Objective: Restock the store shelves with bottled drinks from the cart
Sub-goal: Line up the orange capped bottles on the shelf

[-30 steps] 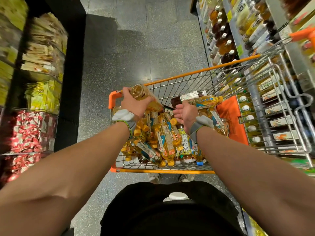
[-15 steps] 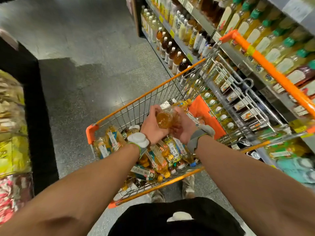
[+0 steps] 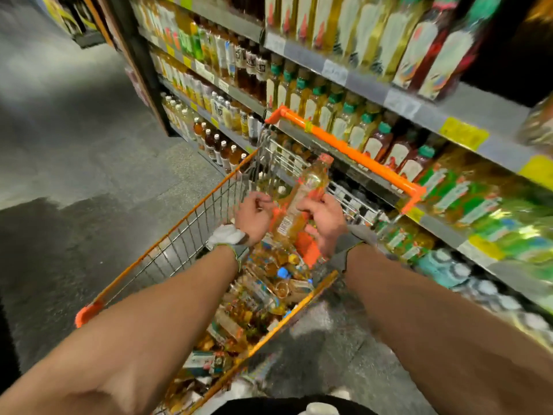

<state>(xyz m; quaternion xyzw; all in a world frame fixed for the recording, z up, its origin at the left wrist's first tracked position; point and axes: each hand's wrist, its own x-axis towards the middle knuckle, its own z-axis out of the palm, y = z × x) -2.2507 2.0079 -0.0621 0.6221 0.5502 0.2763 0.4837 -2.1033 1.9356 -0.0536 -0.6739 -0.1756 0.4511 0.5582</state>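
Head view: right hand (image 3: 327, 224) has its fingers wrapped round the amber bottle (image 3: 302, 196), held tilted above the cart (image 3: 185, 226), cap toward the shelves (image 3: 401, 104). Left hand (image 3: 254, 215) fingers curled just beside the bottle's lower end; contact unclear because of blur. Likely step: carry the bottle to the shelf. Keep a mid-body grip, turn it upright, clear the orange handle (image 3: 344, 146), seat it in a matching row.

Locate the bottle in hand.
Head view, centre: the bottle is over the cart, gripped by the right hand, the left hand close beside it, cap tilted toward the shelves on the right.
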